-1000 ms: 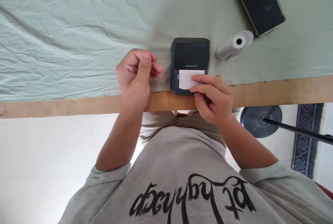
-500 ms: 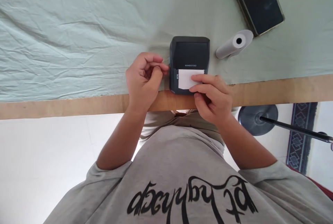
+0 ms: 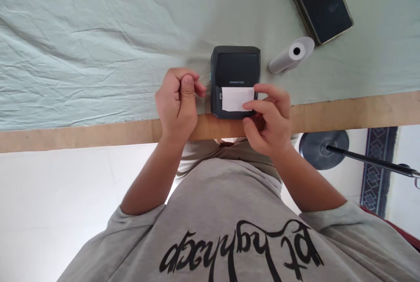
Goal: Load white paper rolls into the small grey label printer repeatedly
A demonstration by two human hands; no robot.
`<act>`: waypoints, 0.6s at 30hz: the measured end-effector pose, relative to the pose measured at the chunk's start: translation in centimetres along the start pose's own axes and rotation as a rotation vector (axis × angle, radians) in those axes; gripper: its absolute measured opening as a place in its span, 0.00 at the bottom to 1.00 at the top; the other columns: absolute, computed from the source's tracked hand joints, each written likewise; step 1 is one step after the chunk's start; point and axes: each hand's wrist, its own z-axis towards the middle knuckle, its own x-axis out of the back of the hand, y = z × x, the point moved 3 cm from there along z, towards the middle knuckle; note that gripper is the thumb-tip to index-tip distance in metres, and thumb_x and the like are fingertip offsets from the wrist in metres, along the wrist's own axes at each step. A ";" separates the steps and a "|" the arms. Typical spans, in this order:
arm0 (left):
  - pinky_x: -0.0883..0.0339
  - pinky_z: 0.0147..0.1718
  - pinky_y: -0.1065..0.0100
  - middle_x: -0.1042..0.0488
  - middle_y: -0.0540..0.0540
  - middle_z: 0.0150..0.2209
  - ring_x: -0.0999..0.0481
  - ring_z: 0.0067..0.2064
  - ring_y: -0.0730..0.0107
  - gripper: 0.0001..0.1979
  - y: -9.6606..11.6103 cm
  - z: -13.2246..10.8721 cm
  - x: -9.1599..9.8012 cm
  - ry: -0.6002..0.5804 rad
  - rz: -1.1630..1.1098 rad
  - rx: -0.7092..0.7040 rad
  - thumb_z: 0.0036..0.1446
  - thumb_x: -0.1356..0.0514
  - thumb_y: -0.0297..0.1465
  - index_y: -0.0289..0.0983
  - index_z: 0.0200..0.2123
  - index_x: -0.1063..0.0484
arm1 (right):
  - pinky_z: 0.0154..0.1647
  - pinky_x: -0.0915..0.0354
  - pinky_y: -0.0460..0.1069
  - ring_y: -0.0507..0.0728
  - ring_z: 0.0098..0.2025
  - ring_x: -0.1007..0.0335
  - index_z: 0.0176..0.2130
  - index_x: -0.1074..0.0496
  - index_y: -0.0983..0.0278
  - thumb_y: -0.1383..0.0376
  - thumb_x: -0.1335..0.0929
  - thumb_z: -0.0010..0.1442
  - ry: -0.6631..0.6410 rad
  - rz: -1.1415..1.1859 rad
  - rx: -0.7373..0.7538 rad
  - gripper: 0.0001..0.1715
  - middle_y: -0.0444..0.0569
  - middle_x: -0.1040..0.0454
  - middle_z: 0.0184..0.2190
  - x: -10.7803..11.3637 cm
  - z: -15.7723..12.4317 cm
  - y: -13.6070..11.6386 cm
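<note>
A dark label printer (image 3: 235, 65) sits at the front edge of the cloth-covered table. A white paper strip (image 3: 236, 99) sticks out of its slot and lies over its near part. My right hand (image 3: 271, 116) is at the printer's right side, fingers apart, a fingertip on the paper's right edge and the thumb below, not closed on it. To the left of the printer, my left hand (image 3: 179, 102) is curled closed with the thumb over the bent index finger, and nothing shows in it.
A white paper roll (image 3: 284, 60) stands right of the printer, its loose end curling out. Beyond it lies a dark phone-like device (image 3: 321, 4). The table's wooden edge (image 3: 354, 111) runs across; below right is a round black stand base (image 3: 323, 148).
My left thumb has closed over the curled fingers. My right index finger has slid off the paper toward its upper right corner, and the fingers have spread slightly. The view has shifted a little.
</note>
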 end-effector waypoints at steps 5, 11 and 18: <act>0.27 0.61 0.52 0.25 0.36 0.62 0.24 0.64 0.53 0.28 0.7 -0.7 -0.1 -0.312 0.319 -0.148 0.71 0.43 0.53 0.41 0.63 0.34 | 0.26 0.32 0.51 0.46 0.24 0.40 0.62 0.37 0.52 0.70 0.35 0.63 -0.032 0.095 -0.230 0.30 0.54 0.35 0.68 0.0 -0.6 0.7; 0.36 0.69 0.43 0.38 0.31 0.73 0.35 0.72 0.36 0.55 0.5 -2.1 -0.3 -0.544 0.593 -0.088 0.56 0.37 0.65 0.40 0.74 0.47 | 0.26 0.31 0.52 0.47 0.23 0.37 0.70 0.47 0.50 0.67 0.35 0.64 -0.149 0.077 -0.349 0.40 0.55 0.39 0.75 -0.4 -0.6 0.7; 0.36 0.69 0.46 0.37 0.32 0.73 0.31 0.70 0.38 0.53 -0.4 -2.2 -0.7 -0.438 0.517 -0.164 0.57 0.35 0.63 0.42 0.75 0.46 | 0.23 0.33 0.51 0.44 0.18 0.46 0.70 0.46 0.54 0.69 0.34 0.62 -0.165 0.095 -0.384 0.40 0.59 0.37 0.73 -0.4 -0.4 0.7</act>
